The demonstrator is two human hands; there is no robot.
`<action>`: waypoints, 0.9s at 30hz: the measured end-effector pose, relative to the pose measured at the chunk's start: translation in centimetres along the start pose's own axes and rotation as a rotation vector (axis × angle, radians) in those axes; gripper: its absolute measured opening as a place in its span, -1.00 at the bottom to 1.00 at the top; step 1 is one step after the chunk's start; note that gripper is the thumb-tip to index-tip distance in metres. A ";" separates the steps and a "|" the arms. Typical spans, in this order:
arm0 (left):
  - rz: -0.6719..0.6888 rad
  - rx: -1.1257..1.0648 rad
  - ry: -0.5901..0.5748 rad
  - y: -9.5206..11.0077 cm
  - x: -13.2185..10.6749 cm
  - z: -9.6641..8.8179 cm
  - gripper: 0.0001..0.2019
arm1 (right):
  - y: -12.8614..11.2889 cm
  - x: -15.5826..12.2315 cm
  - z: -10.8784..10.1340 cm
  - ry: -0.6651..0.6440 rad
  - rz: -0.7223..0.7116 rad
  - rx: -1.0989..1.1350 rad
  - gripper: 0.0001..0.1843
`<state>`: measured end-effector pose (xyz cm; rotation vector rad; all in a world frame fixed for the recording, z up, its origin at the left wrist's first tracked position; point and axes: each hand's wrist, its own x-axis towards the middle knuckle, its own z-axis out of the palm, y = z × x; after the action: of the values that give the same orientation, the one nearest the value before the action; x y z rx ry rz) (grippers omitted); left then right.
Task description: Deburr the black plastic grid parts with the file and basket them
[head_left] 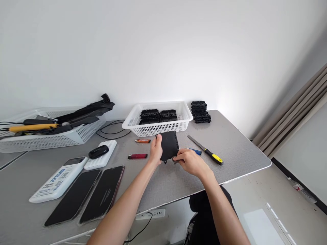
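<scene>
My left hand (155, 151) grips a flat black plastic panel (169, 144) by its left side, thumb on the face, and holds it tilted above the table. Small tabs and notches run along the panel's edges. At its lower right corner, my right hand (190, 160) pinches a small grey folded piece (175, 160), whose kind I cannot make out, against or close to the edge. A blue lighter (196, 151) lies partly hidden behind my right hand. Right of it rests a flat file (206, 150) with a black and yellow handle.
Behind the panel, a white basket (159, 128) holds stacked black panels; another stack (200, 111) stands beside it. An orange lighter (142, 140) and a red lighter (137, 156) lie left. Phones (102, 195), power banks (57, 180) and a cluttered basket (76, 136) occupy the left side.
</scene>
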<state>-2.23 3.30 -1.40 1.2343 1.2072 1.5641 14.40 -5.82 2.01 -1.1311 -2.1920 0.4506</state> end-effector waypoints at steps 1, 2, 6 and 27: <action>-0.019 0.009 0.009 0.1 0.0 0.0 -0.48 | -0.2 -0.1 -0.3 0.010 -0.028 0.045 -0.64; -0.031 0.020 0.011 0.2 -0.2 0.2 -0.49 | -0.4 -0.1 -0.7 0.046 -0.051 0.099 -0.65; -0.005 0.048 -0.086 0.5 -1.1 1.0 -0.49 | -0.5 0.0 -1.6 0.436 0.028 0.196 -0.59; 0.037 0.076 -0.152 0.3 -1.4 1.2 -0.50 | 1.3 1.1 1.2 0.246 0.122 -0.102 -0.58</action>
<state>-0.77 2.14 -1.29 1.4054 1.1606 1.4343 13.92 -4.16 0.76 -1.3068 -1.9583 0.2379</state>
